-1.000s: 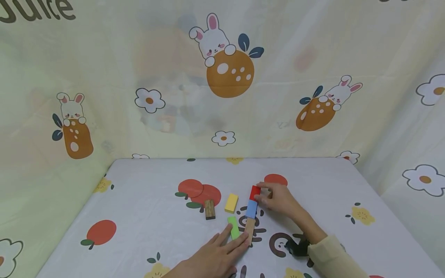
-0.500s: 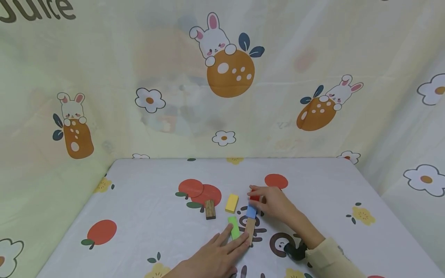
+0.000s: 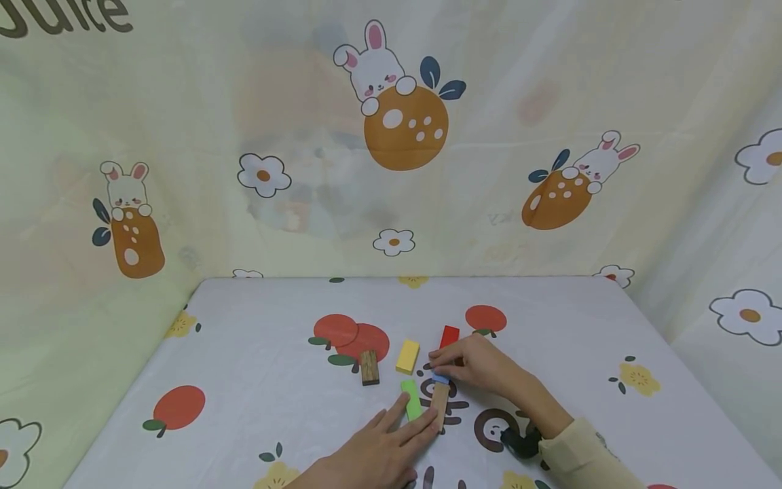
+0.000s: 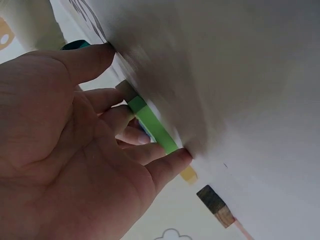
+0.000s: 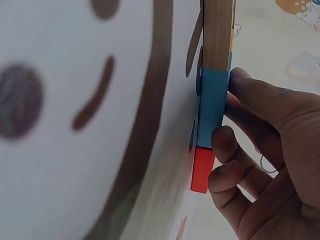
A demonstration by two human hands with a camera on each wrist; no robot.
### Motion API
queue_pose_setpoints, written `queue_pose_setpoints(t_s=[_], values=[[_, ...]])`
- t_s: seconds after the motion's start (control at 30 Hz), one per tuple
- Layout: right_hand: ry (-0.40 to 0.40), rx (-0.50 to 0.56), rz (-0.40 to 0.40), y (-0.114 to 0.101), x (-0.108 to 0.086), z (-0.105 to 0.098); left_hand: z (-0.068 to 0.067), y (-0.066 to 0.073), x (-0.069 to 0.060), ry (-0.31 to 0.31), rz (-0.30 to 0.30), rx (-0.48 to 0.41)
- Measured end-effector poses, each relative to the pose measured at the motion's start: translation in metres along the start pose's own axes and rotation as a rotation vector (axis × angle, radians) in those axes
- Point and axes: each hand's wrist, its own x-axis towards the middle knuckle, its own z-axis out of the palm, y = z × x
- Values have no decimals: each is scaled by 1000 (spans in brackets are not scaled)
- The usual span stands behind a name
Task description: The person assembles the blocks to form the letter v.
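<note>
A red block (image 3: 449, 335), a blue block (image 3: 440, 377) and a light wooden block (image 3: 439, 401) lie end to end in a row. My right hand (image 3: 482, 363) is over the blue block, its thumb and fingers curled against it; in the right wrist view the blue block (image 5: 212, 107) touches both neighbours. My left hand (image 3: 379, 445) lies with fingers extended, its fingertips on the near ends of the green block (image 3: 411, 399) and the light wooden block. The green block (image 4: 155, 125) shows beside the fingers in the left wrist view.
Left of the row lie a yellow block (image 3: 407, 357) and a dark wooden block (image 3: 369, 368). They stand on a white tablecloth (image 3: 256, 367) printed with fruit and flowers. A patterned curtain (image 3: 305, 224) rises behind the table's far edge.
My right hand has come from the red block's right side across it and nearer to me, onto the blue block. The red block shows again. My left hand keeps its place.
</note>
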Motion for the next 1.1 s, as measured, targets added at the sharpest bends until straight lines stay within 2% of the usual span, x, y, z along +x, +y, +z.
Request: queue_pose_setpoints(t_s=[0.3,0.53,0.67,1.1], values=[[-11,0,-28,0,-2,-3,0,1,-1,-6,-5,0],[-163,50,-55,0,-5,-14,-1,1,-1,-10,-9,-2],[-218,43,-74,-2,-6,-16,-1,1,-1,-4,-4,4],[-241,-3,-50,-8,-6,-17,0,0,0,-9,0,0]])
